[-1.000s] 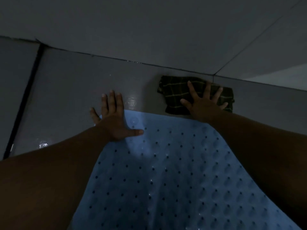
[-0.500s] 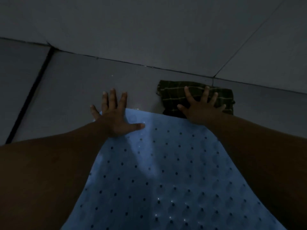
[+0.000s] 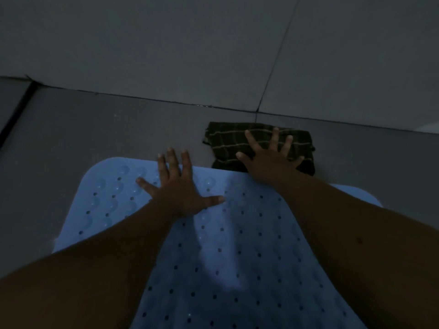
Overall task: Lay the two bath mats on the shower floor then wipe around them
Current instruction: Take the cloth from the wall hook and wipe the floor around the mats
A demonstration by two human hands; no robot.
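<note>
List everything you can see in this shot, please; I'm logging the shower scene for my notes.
Perforated light blue rubber bath mat: one, light blue with dark holes, flat on the floor, centre and bottom of view.
Dark green checked cloth: one, dark green with pale lines, on the floor just beyond the mat's far edge.
Grey tiled floor: grey, with dark grout lines, around mat and cloth.
Grey tiled wall: grey, top of view.
Left hand: one, fingers spread, pressing flat on the mat's far edge.
Right hand: one, fingers spread, flat on the cloth.

Hands (image 3: 180, 193) on mat (image 3: 237, 257) and cloth (image 3: 228, 143)
</note>
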